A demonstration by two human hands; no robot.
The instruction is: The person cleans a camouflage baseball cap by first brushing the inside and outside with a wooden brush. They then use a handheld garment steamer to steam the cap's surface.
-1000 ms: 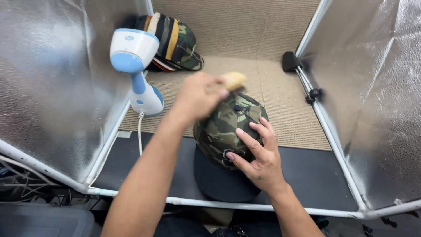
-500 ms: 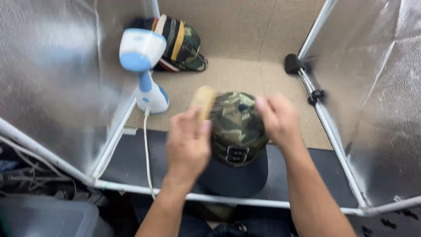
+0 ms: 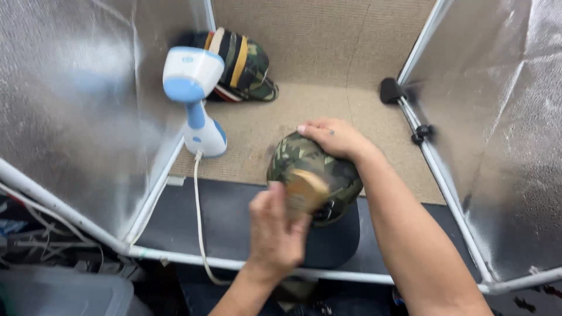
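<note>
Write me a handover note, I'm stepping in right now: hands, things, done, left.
Left hand: grip on a wooden brush, pressed on the camouflage cap.
Right hand: flat on the cap's crown, steadying it.
The cap sits on the tan mat, its dark brim toward the person.
A steamer stands at left, unheld; a stack of caps lies behind it.
Done: cannot tell how much is brushed.
Left: likely more brushing.
</note>
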